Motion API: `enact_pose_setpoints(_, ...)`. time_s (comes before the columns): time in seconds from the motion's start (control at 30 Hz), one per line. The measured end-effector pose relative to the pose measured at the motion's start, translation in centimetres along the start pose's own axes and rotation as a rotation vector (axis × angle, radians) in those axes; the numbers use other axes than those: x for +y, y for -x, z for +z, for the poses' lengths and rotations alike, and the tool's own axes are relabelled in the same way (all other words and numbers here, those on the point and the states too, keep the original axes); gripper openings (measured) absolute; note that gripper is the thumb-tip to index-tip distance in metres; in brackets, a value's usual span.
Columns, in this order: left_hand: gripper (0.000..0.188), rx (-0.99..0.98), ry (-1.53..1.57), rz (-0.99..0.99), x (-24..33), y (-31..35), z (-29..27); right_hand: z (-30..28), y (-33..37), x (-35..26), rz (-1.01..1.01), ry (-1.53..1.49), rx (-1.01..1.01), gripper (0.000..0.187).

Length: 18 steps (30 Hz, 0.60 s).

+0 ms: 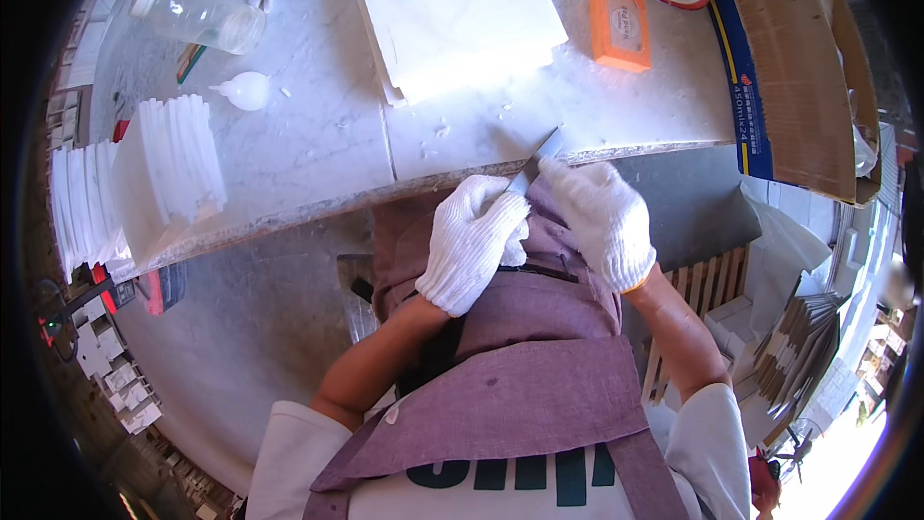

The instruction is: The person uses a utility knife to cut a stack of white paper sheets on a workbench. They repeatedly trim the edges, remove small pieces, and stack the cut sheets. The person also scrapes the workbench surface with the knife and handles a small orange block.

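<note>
Both my hands wear white knit gloves and meet in front of my apron, just below the table's near edge. My left hand (474, 243) is closed around a knife (536, 162) with a thin grey blade. The blade slants up and to the right over the table edge; its handle is hidden in the glove. My right hand (604, 221) sits beside the blade with its fingers curled and slightly blurred. Its fingertips are at the blade's right side; what they pinch, if anything, I cannot make out.
On the marble-patterned table (318, 149) lie white square slabs (462, 19), small white crumbs, an orange box (620, 27), a clear bottle (207, 19) and a white squeeze bulb (243, 91). White sheets (168, 173) stand stacked at left. A cardboard box (808, 67) stands at right.
</note>
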<state>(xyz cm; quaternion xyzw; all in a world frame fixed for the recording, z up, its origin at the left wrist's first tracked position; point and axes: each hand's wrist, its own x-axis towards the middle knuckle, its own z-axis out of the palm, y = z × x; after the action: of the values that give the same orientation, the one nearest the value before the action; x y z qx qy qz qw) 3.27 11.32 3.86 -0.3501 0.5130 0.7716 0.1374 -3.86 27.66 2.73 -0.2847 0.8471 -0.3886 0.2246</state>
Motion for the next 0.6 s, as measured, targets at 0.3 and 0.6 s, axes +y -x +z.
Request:
enact_pose_setpoints(0.3, 0.019, 0.003, -0.015, -0.004, 0.0, -0.1, 0.1, -0.6, -0.8, -0.4, -0.033, 0.185, -0.070, 0.032)
enact_pose_setpoints(0.6, 0.019, -0.009, -0.009, 0.017, 0.1, -0.3, 0.2, -1.0, -0.9, -1.4, 0.124, 0.010, -0.197, 0.030)
